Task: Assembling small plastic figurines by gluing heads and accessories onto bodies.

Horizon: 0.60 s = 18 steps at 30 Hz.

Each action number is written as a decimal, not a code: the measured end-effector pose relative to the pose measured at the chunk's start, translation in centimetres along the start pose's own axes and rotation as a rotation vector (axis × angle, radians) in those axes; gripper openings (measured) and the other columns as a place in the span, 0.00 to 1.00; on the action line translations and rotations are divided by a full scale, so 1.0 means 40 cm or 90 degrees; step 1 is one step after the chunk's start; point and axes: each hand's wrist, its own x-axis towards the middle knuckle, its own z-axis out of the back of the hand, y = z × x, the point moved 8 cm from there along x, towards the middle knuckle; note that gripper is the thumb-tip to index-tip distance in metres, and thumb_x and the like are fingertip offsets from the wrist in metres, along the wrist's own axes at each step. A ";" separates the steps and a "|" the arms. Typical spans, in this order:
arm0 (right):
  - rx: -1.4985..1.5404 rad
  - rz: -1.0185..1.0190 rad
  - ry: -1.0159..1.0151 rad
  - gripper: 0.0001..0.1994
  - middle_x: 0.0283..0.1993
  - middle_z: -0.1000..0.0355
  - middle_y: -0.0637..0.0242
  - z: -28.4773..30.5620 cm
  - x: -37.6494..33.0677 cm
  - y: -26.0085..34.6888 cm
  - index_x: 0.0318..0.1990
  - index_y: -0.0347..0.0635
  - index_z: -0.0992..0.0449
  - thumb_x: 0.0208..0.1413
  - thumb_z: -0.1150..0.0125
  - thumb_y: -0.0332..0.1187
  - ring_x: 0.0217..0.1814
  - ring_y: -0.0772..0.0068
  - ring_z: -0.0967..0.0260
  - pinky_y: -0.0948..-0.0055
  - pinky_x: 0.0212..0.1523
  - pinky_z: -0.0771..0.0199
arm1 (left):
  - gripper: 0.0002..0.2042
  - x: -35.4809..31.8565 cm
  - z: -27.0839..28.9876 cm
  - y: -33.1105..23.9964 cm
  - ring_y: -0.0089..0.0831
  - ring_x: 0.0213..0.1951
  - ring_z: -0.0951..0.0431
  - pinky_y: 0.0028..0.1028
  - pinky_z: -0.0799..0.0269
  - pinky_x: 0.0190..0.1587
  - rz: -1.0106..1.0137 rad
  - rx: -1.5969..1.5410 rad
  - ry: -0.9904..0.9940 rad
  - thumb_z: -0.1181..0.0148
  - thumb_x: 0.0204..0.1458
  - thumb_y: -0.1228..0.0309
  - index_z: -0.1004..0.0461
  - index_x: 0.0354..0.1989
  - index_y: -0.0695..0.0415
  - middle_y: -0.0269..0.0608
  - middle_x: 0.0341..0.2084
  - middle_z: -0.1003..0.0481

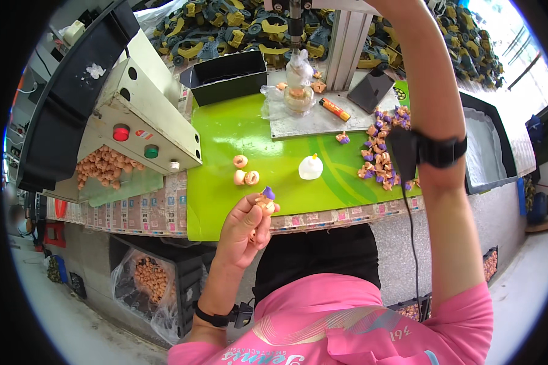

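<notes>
My left hand [242,230] is closed over the front edge of the green mat, pinching a small doll figure [265,201] with a purple top and a peach body. Another peach piece [252,237] shows between its lower fingers. My right arm [439,109] stretches up past the upper edge, beside the press column, and the hand lies outside the picture. Several round peach doll heads [246,177] sit on the mat just beyond my left hand. To their right stands a small white bottle [310,167] with a yellow tip.
A press [296,36] stands over a metal plate [286,126] bearing a glue stick [335,109] and a dark phone [371,89]. Purple-and-peach figures [380,155] are heaped right. At left is a machine housing [155,125] with buttons; behind are a black box [228,88] and toy vehicles [225,27].
</notes>
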 end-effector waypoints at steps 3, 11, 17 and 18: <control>-0.263 -0.162 0.176 0.27 0.61 0.34 0.47 -0.046 -0.014 -0.077 0.64 0.39 0.37 0.62 0.45 0.45 0.66 0.53 0.39 0.63 0.63 0.39 | 0.16 -0.014 0.010 -0.014 0.15 0.18 0.35 0.14 0.41 0.17 -0.011 0.046 0.001 0.41 0.58 0.62 0.31 0.49 0.59 0.40 0.41 0.26; -0.282 -0.528 0.462 0.12 0.54 0.27 0.53 -0.108 -0.503 -0.090 0.42 0.46 0.18 0.51 0.35 0.38 0.56 0.55 0.29 0.63 0.58 0.32 | 0.17 -0.022 0.086 -0.080 0.15 0.18 0.36 0.15 0.41 0.17 -0.040 0.055 -0.052 0.43 0.59 0.65 0.32 0.54 0.58 0.42 0.46 0.26; -0.353 -0.348 0.408 0.15 0.66 0.43 0.58 -0.236 -0.670 -0.135 0.49 0.49 0.22 0.54 0.38 0.38 0.65 0.50 0.45 0.54 0.64 0.44 | 0.15 0.055 0.027 -0.107 0.13 0.18 0.34 0.14 0.39 0.17 -0.050 0.080 -0.037 0.46 0.61 0.67 0.31 0.55 0.56 0.40 0.45 0.25; -0.302 -0.369 0.378 0.15 0.64 0.41 0.58 -0.232 -0.673 -0.139 0.49 0.48 0.22 0.54 0.39 0.37 0.64 0.51 0.43 0.54 0.63 0.42 | 0.15 0.068 0.023 -0.106 0.13 0.18 0.34 0.14 0.39 0.17 -0.046 0.084 -0.028 0.46 0.61 0.67 0.31 0.55 0.56 0.40 0.45 0.25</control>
